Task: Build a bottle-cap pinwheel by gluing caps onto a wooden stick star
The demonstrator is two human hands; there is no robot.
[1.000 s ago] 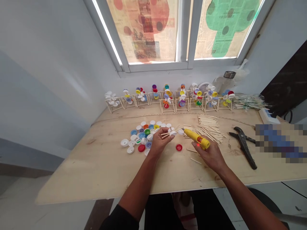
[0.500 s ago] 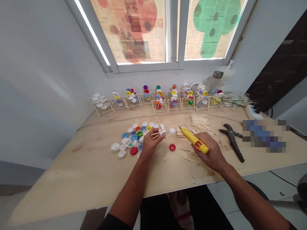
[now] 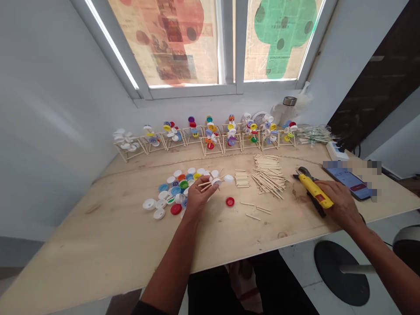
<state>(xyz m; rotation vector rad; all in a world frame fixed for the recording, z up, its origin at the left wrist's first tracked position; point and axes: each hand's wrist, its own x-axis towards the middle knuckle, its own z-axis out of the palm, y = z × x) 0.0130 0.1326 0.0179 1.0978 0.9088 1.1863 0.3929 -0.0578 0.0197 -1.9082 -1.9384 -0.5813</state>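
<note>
Left hand [image 3: 198, 199] pinching a stick-and-cap assembly [image 3: 213, 180] between its fingers; right hand [image 3: 341, 203] closed around a yellow glue gun [image 3: 314, 190] over pliers [image 3: 303, 173].

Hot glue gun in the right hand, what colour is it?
The hot glue gun is bright yellow, as the head view shows.

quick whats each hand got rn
left hand: closed, holding wooden sticks joined to white plastic bottle caps
right hand: closed, holding yellow plastic glue gun
</note>
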